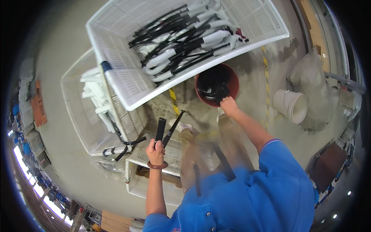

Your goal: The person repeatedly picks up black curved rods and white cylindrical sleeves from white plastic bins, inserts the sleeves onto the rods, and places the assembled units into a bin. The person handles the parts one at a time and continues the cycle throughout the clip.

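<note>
My left hand [155, 152], with a brown bangle at its wrist, is closed around a black tube [160, 129] that points up and away from me. A thinner black bar [172, 128] with a short cross end runs close beside it; whether the two are joined I cannot tell. My right hand [229, 106] reaches to the near rim of a red bucket [237, 86]. Its fingers are closed at a dark piece [221, 94] among the black contents, whose kind I cannot make out. Two dark bars [223, 160] lie blurred over my lap.
A large white crate [127, 94] beyond my hands holds many black tubes with white-wrapped curved ends [185, 42]. Another white crate [71, 112] at left holds white-wrapped parts. A low white crate [133, 185] stands by my left forearm. At right are a white bucket [286, 101] and a plastic bag [313, 77].
</note>
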### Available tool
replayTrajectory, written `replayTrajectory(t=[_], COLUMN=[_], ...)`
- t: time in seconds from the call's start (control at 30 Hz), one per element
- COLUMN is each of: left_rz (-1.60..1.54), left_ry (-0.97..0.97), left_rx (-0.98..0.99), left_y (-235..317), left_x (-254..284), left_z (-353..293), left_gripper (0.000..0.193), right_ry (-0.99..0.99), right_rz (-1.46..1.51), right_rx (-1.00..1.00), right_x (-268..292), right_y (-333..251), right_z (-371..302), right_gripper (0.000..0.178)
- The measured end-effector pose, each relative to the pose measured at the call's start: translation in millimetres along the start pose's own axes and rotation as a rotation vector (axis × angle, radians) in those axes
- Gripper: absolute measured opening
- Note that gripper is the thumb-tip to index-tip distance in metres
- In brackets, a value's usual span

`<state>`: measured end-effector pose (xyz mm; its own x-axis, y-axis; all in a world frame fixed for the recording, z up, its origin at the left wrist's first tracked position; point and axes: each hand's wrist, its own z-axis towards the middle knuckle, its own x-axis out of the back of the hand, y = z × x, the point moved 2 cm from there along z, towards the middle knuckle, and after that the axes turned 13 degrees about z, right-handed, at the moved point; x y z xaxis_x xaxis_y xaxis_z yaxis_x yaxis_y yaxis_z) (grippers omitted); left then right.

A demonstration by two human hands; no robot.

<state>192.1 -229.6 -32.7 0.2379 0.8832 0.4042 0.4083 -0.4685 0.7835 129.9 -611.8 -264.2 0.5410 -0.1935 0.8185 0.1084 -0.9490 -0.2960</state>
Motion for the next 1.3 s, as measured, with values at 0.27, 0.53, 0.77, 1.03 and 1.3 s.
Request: replayTrajectory(t=[0.27, 0.53, 0.77, 1.03, 1.3], left_rz=[-0.032, -0.258, -0.27, -0.068, 0.333], left_ry=[0.197, 0.294, 0.288, 0.092, 0.1], left_rx=[0.085, 0.091, 0.239, 0.156, -0.327], left_y=[-84, -91, -86, -28, 132], left_x=[-56, -53, -67, -84, -27], left_z=[-1, 5, 29, 24, -49], left_gripper=[0.057, 0.054, 0.033, 0.039, 0.026], right_ry=[-0.343, -0.438, -0.103, -0.144, 0.251], right_rz=[-0.382, 0.013, 0.357, 1.268, 1.417], right_rx=[0.231, -0.076, -0.405, -0.335, 0.106], right_x=[-166, -171, 33, 204, 323], right_y=[91, 100, 100, 88, -41], right_z=[171, 163, 10, -185, -161], right_gripper=[0.029, 0.029, 0.027, 0.04, 0.053])
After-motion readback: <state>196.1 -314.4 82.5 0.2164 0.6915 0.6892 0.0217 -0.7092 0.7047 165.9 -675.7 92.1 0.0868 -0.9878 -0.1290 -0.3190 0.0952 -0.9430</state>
